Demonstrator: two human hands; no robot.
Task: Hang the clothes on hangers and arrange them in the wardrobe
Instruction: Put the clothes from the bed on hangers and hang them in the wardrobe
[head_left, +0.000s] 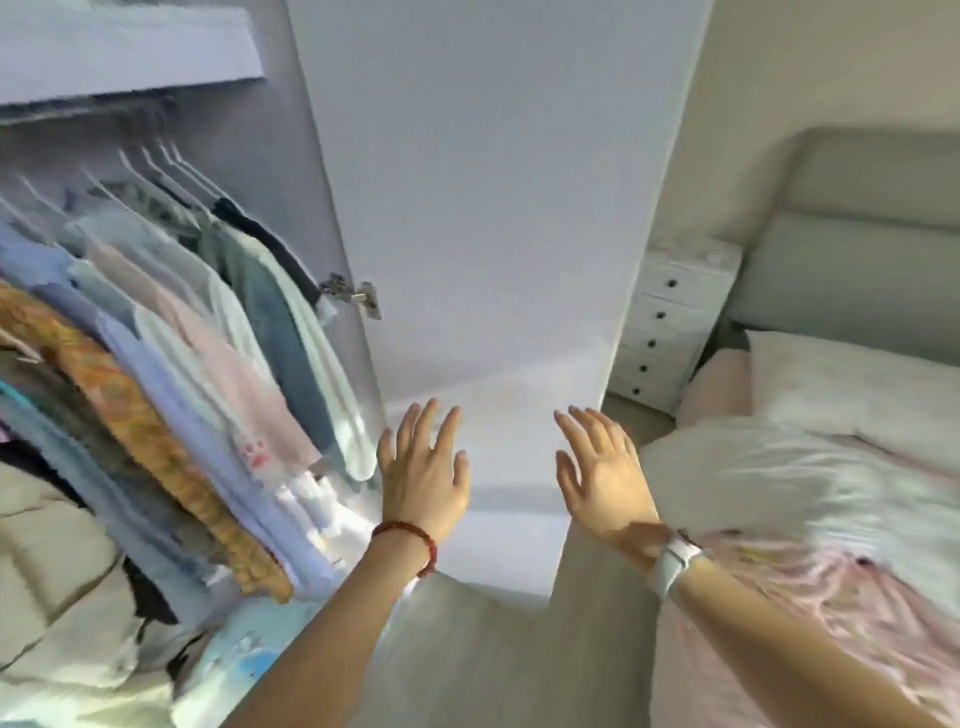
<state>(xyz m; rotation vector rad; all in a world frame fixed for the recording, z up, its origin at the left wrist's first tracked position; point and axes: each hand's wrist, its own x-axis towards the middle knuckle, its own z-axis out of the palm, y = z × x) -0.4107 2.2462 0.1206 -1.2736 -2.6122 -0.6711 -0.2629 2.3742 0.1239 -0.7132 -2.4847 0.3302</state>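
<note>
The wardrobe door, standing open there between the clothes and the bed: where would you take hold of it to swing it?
Probably by its free long edge, on the bed side. The wardrobe door shows a flat face with no handle visible, and its hinge sits on the clothes side, so the right hand, already open by that edge, could curl round it from the right.

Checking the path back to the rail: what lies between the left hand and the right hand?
In the head view, only the white wardrobe door shows between left hand and right hand; both are empty.
</note>
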